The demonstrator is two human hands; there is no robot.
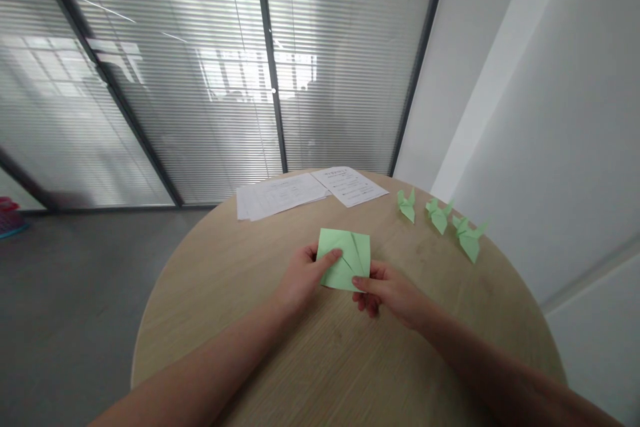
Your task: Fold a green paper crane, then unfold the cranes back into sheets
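Observation:
A light green square of folded origami paper (354, 250) is held above the table between both hands, with crease or fold lines running across its face. My left hand (307, 274) grips its left side, thumb lying on top and fingers mostly hidden behind. At the lower right corner, my right hand (387, 288) pinches the paper between thumb and fingers; some of its curled fingertips show below the edge.
Three folded green paper figures (439, 217) stand in a row toward the right rim of the round wooden table (200, 320). White sheets (283, 195) and a printed page (350, 186) lie at the far edge. Behind are glass panels with blinds (340, 114); a white wall (560, 147) is at right.

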